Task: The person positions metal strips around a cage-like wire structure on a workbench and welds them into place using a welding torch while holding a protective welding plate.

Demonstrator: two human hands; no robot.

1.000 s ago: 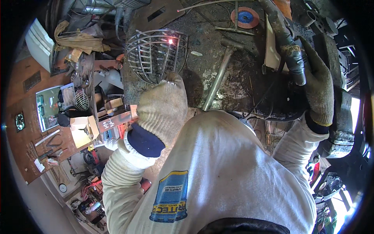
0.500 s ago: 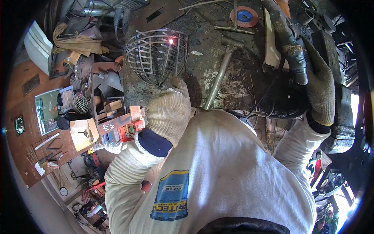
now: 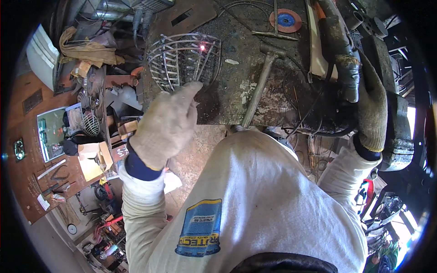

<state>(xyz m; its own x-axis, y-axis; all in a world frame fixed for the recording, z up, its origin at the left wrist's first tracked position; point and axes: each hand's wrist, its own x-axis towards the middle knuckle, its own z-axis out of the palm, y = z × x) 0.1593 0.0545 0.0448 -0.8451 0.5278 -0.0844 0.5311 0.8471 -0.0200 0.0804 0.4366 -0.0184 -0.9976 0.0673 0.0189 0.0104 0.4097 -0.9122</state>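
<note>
A cage of bent metal rods and strips (image 3: 157, 68) lies on the dark steel bench, with a small spot glowing red-hot (image 3: 202, 47) on it. My gloved left hand (image 3: 166, 125) is at the cage's near end, its fingers curled over the rods and hiding that tip. Inside my gloved right hand (image 3: 374, 107), at the bench's right side, is a thick dark handle wrapped in tape (image 3: 348, 75), like a welding electrode holder. The right fingers pass behind the handle and are partly hidden. Between my hands lies a hammer (image 3: 259, 86), its head pointing away from me.
A flap disc with a blue centre (image 3: 286, 21) and a T-shaped metal tool (image 3: 275, 34) lie at the back of the bench (image 3: 227, 109). Dark cables run along its right part. To the left, a brown board (image 3: 27, 154) holds tools and an open cardboard box (image 3: 95, 157).
My left hand has moved left, its fingers now over the cage's near tip. The cage has shifted and tilted slightly. The right hand and taped handle have turned a little.
</note>
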